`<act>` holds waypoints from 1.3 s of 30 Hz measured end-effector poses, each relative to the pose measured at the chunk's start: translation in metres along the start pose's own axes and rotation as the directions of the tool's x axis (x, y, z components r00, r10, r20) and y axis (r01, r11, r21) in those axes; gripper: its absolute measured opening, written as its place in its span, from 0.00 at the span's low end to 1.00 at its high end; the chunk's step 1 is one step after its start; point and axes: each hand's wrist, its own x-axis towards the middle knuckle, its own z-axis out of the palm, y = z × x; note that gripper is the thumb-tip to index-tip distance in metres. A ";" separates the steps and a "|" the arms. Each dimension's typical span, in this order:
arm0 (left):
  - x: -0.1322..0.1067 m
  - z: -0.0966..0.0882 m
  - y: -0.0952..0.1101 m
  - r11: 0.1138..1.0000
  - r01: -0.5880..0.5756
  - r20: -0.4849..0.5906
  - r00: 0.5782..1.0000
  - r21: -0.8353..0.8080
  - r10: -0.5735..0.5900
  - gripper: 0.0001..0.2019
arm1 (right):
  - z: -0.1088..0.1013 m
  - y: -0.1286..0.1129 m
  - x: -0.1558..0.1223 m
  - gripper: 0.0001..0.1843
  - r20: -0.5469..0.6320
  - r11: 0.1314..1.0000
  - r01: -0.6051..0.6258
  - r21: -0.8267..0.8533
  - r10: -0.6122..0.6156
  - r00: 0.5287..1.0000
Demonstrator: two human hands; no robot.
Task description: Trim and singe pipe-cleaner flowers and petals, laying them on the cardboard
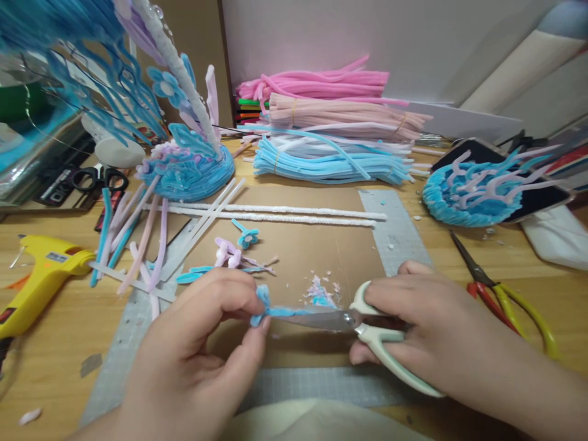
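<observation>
Wooden worktop [59, 361], bundled pipe cleaners [331, 164] stacked beyond the hands, and look: the left hand [197, 343] pinches a blue pipe-cleaner piece [261, 305] at its fingertips, the right hand [413, 324] grips pale-green-handled scissors [350, 320], blades along its strip! Clippings [321, 291] lie just past them; a yellow glue gun [48, 269] sits left of the left hand.

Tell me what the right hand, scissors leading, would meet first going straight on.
Led by its scissors, the right hand would likely meet the blue stem held by the left hand, then its fingertips; whether blades and stem touch is unclear.
</observation>
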 end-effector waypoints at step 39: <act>-0.003 -0.002 -0.002 0.995 -0.068 0.028 0.997 -0.074 0.070 0.15 | -0.003 0.001 -0.003 0.24 0.045 0.999 0.041 -0.024 -0.040 0.998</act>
